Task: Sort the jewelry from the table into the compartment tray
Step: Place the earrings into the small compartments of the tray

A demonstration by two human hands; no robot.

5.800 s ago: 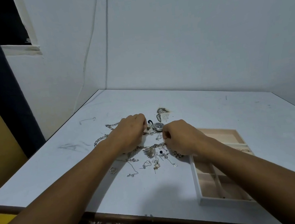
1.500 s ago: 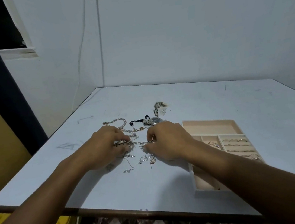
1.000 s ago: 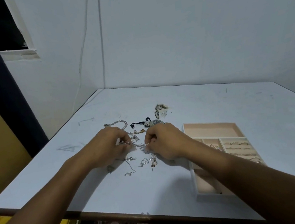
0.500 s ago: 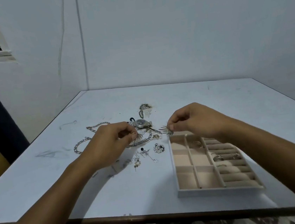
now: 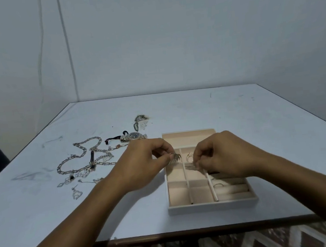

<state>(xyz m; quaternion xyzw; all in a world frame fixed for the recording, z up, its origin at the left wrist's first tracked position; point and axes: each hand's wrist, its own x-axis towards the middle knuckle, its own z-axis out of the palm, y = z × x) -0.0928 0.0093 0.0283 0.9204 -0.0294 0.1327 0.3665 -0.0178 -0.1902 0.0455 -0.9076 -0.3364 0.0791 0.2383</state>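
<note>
A beige compartment tray [image 5: 212, 204] lies on the white table [image 5: 238, 118]. My left hand [image 5: 142, 164] pinches a small fan-shaped silver earring [image 5: 175, 157] over the tray's left column. Over the middle column, my right hand [image 5: 222, 154] pinches a matching fan-shaped earring [image 5: 189, 166]. A ring [image 5: 189, 155] lies in a compartment between the two hands, and another ring [image 5: 218, 185] sits in the ring rolls at the right. Left of the tray are chain necklaces [image 5: 85, 158], a wristwatch [image 5: 134, 136] and small earrings [image 5: 75, 194].
More small jewelry [image 5: 140, 121] lies farther back on the table. The table's near edge [image 5: 171, 236] runs along the bottom, with a patterned floor below. A cable [image 5: 66, 49] hangs down the wall at the left.
Both hands have moved right from the jewelry pile to above the tray, each carrying a fan-shaped earring. The view has shifted right, so the tray is now near the centre.
</note>
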